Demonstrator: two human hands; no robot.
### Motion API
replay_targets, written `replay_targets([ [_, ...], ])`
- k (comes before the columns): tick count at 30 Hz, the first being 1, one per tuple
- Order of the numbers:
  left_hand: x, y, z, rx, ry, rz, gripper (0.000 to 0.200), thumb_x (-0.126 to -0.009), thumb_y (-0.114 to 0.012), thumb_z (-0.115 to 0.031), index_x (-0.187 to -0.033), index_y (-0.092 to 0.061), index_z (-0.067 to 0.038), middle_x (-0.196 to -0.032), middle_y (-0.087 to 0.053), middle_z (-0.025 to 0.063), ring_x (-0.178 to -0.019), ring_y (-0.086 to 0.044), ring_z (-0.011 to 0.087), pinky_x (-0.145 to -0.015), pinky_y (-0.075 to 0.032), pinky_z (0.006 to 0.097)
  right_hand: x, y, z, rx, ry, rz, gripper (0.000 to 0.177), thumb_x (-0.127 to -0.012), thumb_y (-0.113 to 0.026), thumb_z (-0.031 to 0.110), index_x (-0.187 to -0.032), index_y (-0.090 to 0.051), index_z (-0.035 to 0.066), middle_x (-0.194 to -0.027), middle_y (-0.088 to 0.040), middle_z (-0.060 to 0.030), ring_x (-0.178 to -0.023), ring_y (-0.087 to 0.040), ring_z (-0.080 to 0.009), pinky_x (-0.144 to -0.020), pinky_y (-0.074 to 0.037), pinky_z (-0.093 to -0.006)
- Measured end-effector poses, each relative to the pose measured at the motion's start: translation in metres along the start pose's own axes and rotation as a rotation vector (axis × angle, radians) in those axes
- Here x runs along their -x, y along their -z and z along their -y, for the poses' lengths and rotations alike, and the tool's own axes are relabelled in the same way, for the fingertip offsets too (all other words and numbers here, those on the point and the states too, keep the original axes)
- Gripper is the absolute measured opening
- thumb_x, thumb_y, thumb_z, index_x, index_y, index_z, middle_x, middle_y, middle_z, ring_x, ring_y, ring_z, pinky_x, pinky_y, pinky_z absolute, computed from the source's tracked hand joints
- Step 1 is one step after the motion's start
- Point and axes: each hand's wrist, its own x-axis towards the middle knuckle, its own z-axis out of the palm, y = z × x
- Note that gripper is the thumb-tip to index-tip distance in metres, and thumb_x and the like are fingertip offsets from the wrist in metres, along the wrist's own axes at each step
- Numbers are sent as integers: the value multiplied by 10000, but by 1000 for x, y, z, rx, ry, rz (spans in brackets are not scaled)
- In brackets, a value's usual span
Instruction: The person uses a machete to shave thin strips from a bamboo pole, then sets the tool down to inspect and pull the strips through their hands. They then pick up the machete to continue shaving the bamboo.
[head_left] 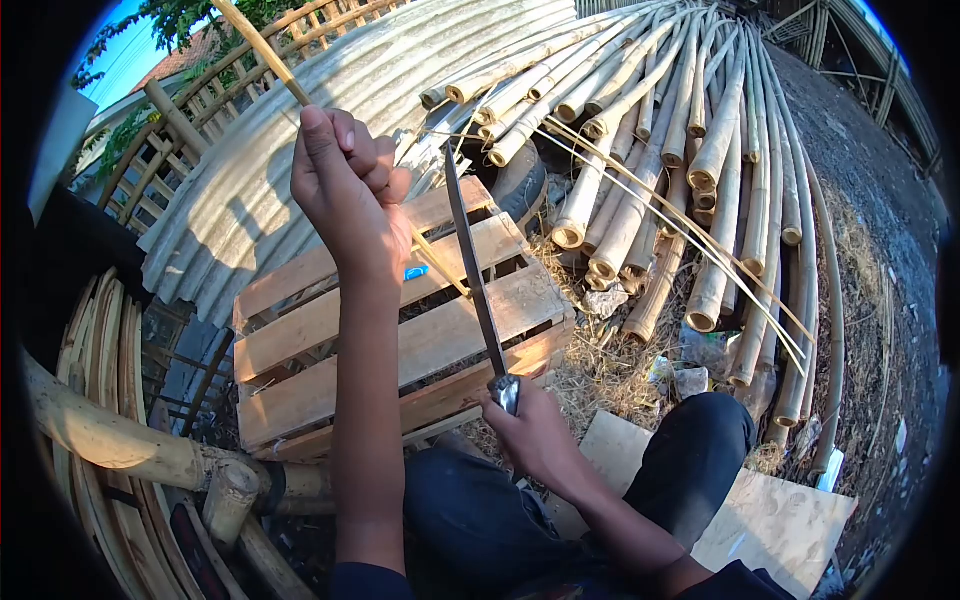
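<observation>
My left hand [345,190] is raised and closed around a narrow bamboo strip [265,48]. The strip slants from the top of the view down past my wrist, and its lower end reaches the wooden slatted crate [440,330]. My right hand [535,428] grips the handle of a long knife [470,245]. Its dark blade points upward and away from me, in front of the crate and to the right of the strip. Blade and strip appear apart. A small blue object [416,272] lies on the crate slats, near my left wrist.
Many bamboo poles [700,190] lie stacked ahead, with several thin split strips [715,250] across them. Corrugated sheets [230,225] lean at left beside a bamboo fence [160,165]. More split bamboo [105,350] stands near a thick bamboo rail [130,430]. A board [785,520] lies by my legs.
</observation>
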Motion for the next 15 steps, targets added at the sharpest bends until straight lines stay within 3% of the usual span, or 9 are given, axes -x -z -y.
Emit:
replay_targets([
  [4, 1, -6, 0, -22, -19, 40, 392, -1019, -467, -398, -755, -391, -119, -599, -214, -67, -492, -155, 35, -400, -109, 209, -7, 10, 33, 95, 13, -17, 334, -919, -571, 237, -965, -524, -90, -652, -598, -167, -531, -611, -262, -512, -465, -383],
  [6, 5, -11, 1, -45, -18, 47, 394, -1018, -468, -401, -753, -392, -120, -599, -214, -69, -493, -154, 35, -401, -110, 209, -24, 5, 34, 162, 236, -91, 353, -908, -572, 230, -968, -525, -115, -714, -615, -223, -666, -637, -362, -631, -497, -428],
  [9, 6, -15, 2, -70, -45, 39, 399, -1019, -468, -400, -749, -393, -116, -598, -211, -69, -494, -155, 36, -404, -114, 211, -28, 7, 9, 134, 96, -114, 371, -896, -577, 226, -972, -516, -131, -771, -615, -261, -788, -626, -422, -724, -495, -448],
  [10, 4, -16, 3, -72, -50, 46, 398, -1018, -469, -401, -751, -392, -115, -597, -210, -68, -493, -155, 36, -404, -117, 211, -35, 5, -37, 237, 337, -132, 317, -930, -563, 280, -919, -514, -33, -552, -518, -71, -448, -546, -173, -462, -443, -336],
  [11, 4, -16, 4, -76, -52, 50, 398, -1018, -469, -401, -754, -392, -114, -597, -209, -67, -491, -156, 37, -405, -119, 211, -32, 9, -37, 243, 336, -129, 317, -930, -563, 280, -919, -514, -33, -552, -518, -71, -448, -546, -173, -462, -443, -336],
  [13, 3, -17, 9, -53, -65, 160, 394, -1018, -468, -404, -762, -395, -113, -596, -209, -67, -486, -159, 37, -402, -120, 212, -16, 11, -31, 119, -55, -31, 309, -932, -568, 279, -918, -518, -26, -549, -524, -61, -444, -542, -162, -443, -439, -323],
  [15, 4, -25, 11, -88, -35, 138, 415, -1016, -478, -405, -740, -410, -103, -577, -226, -69, -474, -201, 38, -423, -132, 227, -12, 16, 3, 135, -82, -29, 298, -931, -577, 266, -923, -515, -25, -546, -528, -58, -441, -539, -150, -427, -436, -311],
])
